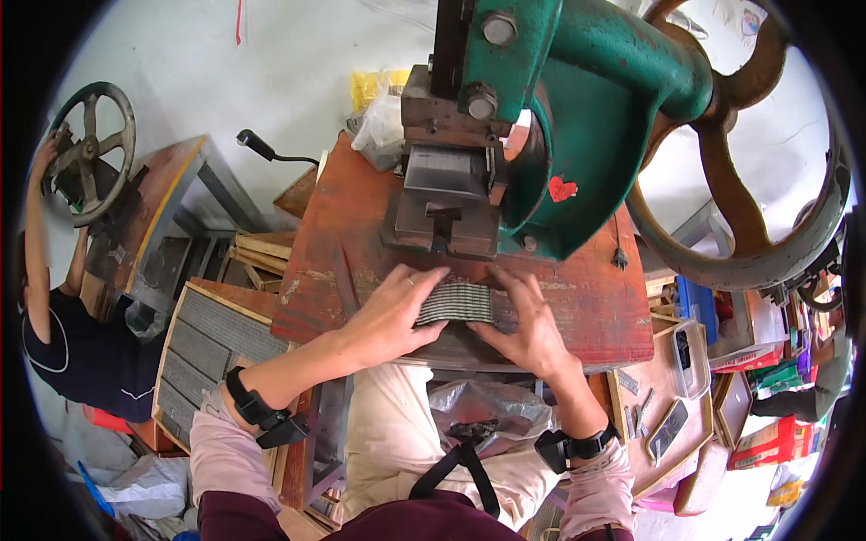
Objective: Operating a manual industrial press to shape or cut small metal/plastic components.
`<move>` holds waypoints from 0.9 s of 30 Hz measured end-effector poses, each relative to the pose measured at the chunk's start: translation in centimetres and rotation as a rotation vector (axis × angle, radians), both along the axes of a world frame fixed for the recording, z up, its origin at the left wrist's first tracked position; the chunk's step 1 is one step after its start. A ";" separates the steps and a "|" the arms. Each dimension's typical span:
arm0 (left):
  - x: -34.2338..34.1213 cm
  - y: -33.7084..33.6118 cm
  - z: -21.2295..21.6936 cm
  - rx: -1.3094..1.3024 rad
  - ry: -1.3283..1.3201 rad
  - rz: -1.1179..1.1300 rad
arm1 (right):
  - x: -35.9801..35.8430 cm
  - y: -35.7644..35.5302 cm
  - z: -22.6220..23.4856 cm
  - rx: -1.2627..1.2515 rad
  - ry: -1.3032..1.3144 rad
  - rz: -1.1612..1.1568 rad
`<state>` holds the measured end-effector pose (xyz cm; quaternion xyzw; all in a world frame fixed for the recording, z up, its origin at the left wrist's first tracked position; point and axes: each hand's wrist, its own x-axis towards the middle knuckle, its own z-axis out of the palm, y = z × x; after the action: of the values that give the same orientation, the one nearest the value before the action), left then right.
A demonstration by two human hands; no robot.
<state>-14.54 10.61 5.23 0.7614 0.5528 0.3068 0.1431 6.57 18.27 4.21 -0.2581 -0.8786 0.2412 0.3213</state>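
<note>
On the red desk (361, 270), before the green press (577, 117), my left hand (392, 311) and right hand (528, 329) clasp a stack of thin metal strips (456, 304) at the near edge, squaring its ends.

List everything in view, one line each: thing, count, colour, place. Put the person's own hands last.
stack of thin metal strips: one, grey, held between both hands on the red table.
red table: one, worn red, centre.
green press: one, green with a dark metal die block, on the table behind the stack.
flywheel: one, rusty brown, right of the press.
wooden tray of grey strips: one, wood and grey, lower left of the table.
clear plastic bag: one, on the lap.
co-worker: one, dark top, far left, hand on a second wheel.
left hand: touching the stack's left end.
right hand: touching its right end.
</note>
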 end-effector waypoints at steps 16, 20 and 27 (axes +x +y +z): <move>-6.2 12.7 5.6 0.495 0.172 0.275 | -9.6 10.4 5.5 -0.104 0.163 -0.384; -10.1 9.7 5.1 0.118 0.010 0.315 | -9.8 10.6 5.1 -0.064 0.212 -0.390; -14.5 0.7 0.7 -0.285 0.471 -0.111 | -9.5 10.8 4.3 0.012 0.248 -0.411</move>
<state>-29.01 11.35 5.90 0.8130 0.5660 0.0322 0.1331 -2.93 29.07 8.52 -0.3981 -0.7629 0.1954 0.4705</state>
